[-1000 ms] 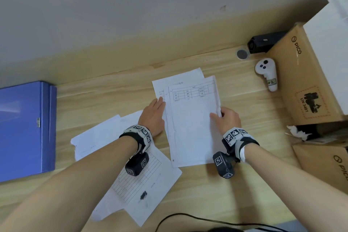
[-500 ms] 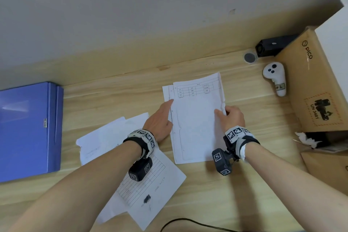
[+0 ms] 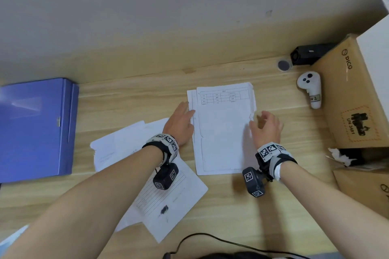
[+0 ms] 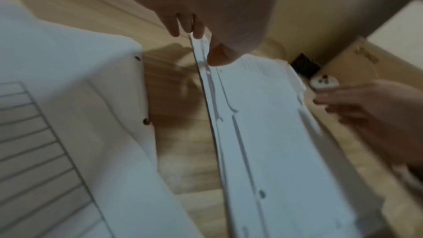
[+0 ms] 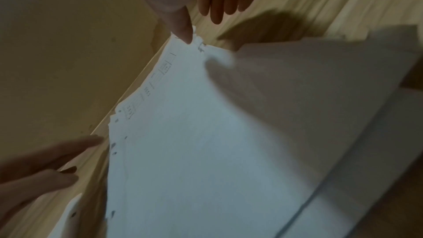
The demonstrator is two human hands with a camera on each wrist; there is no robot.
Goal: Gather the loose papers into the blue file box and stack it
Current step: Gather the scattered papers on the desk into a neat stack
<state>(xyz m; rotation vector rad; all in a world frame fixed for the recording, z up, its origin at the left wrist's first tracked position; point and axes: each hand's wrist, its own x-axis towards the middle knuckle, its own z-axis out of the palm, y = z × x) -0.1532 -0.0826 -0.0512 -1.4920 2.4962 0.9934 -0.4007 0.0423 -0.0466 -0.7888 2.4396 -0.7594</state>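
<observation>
Squaring the paper stack (image 3: 223, 130) between both palms: left hand (image 3: 181, 125) flat-fingered against its edge, right hand (image 3: 266, 127) open, maybe just thumb touching. Tap edges flush before lifting.

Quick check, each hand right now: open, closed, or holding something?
Left hand: open, straight fingers against the white paper stack's left edge.
Right hand: open, at the stack's right edge.

wall (image 3: 147, 6): plain grey-white | desk (image 3: 136, 101): light wood, against wall | light: soft, even
</observation>
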